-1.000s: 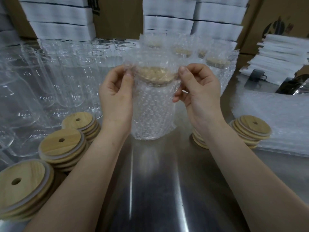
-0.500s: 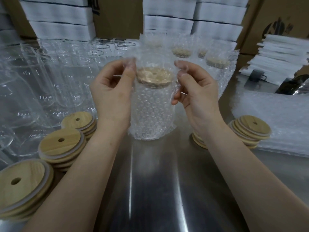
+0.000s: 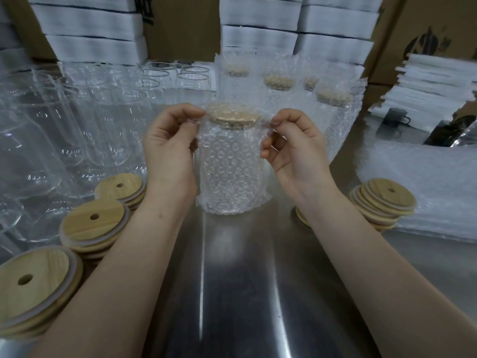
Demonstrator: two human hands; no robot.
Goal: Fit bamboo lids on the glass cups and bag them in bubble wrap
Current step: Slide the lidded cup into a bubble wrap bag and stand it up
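Note:
A glass cup with a bamboo lid (image 3: 233, 115) stands upright inside a bubble wrap bag (image 3: 231, 171) on the steel table (image 3: 258, 293). My left hand (image 3: 169, 153) pinches the bag's top edge on the left side of the lid. My right hand (image 3: 291, 151) pinches the bag's top on the right side. The bag's top lies folded down over the lid. Bare glass cups (image 3: 77, 125) crowd the left. Stacks of bamboo lids (image 3: 94, 224) with straw holes sit at lower left, and another lid stack (image 3: 386, 202) at right.
Several bagged, lidded cups (image 3: 333, 104) stand behind the one I hold. A pile of flat bubble wrap bags (image 3: 423, 182) lies at right. White boxes (image 3: 258, 24) and cardboard cartons line the back. A small dark mug (image 3: 395, 120) sits far right.
The bag's raised open top has been pulled down and folded over the lid. Both hands have dropped from above the lid to its sides.

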